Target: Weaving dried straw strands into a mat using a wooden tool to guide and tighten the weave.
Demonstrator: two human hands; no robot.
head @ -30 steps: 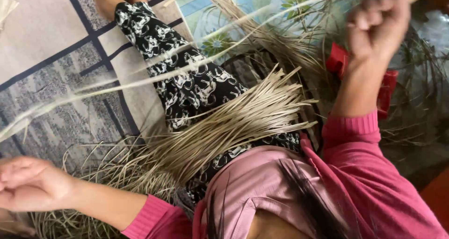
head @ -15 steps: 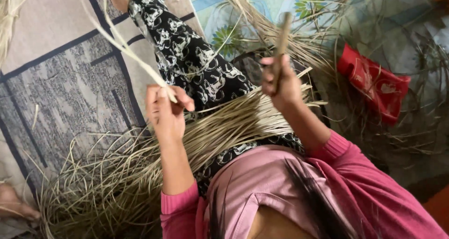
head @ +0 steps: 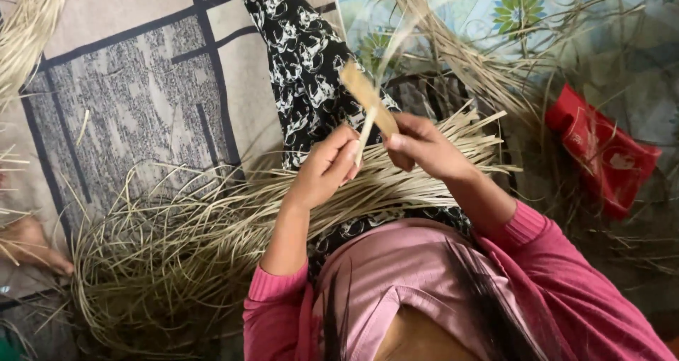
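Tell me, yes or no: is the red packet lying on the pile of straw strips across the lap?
No: the red packet lies apart on the floor, right of the straw strips.

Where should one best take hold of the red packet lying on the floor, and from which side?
Grip the red packet across its narrow width near the upper-left end, coming from above. It lies flat and slanted on the blue floral mat, and that end looks clear, whereas loose dry strips crowd its lower end.
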